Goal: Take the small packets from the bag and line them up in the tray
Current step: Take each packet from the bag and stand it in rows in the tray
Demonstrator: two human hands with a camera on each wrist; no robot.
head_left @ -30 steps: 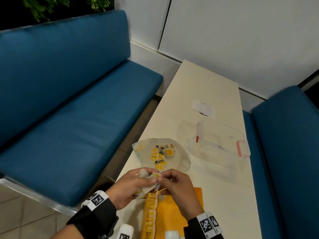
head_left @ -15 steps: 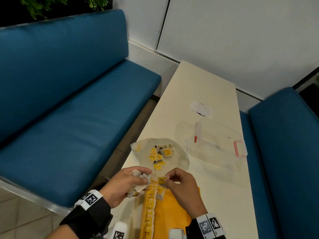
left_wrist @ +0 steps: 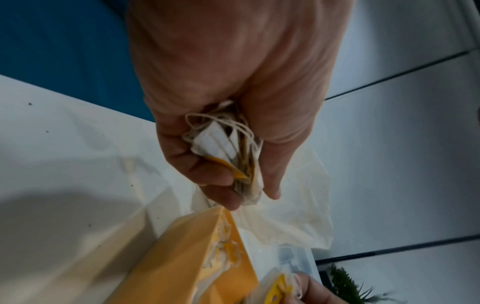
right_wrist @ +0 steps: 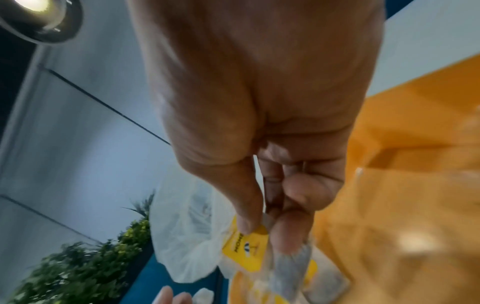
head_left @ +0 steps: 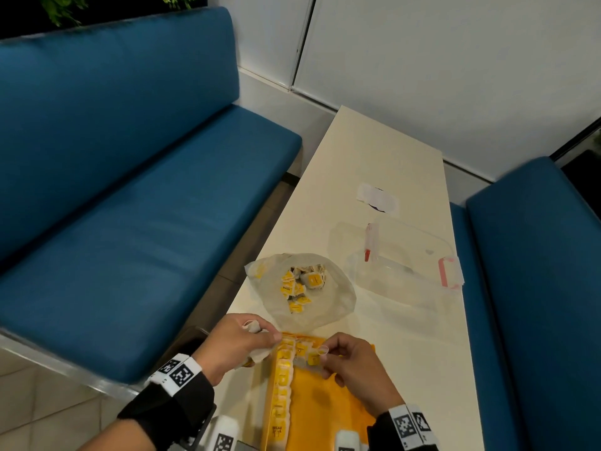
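A clear plastic bag (head_left: 328, 307) lies open on the table with several yellow-tagged packets (head_left: 300, 283) inside. Just in front of it is the orange tray (head_left: 328, 408), with a row of packets (head_left: 282, 385) along its left edge. My left hand (head_left: 260, 336) grips a bundle of packets (left_wrist: 226, 152) with loose strings, at the tray's far left corner. My right hand (head_left: 325, 353) pinches one yellow-tagged packet (right_wrist: 246, 251) between thumb and fingers, low over the tray's far end, just right of the row.
A clear lidded container (head_left: 400, 265) with pink clasps stands right of the bag. A white slip with a dark mark (head_left: 377, 198) lies farther back. Blue benches (head_left: 130, 222) flank the narrow table (head_left: 374, 151); a wall closes the far end.
My right hand drew one packet away from the left hand's bundle and brought it down to the tray's far end. The left hand shifted slightly left, still gripping the bundle.
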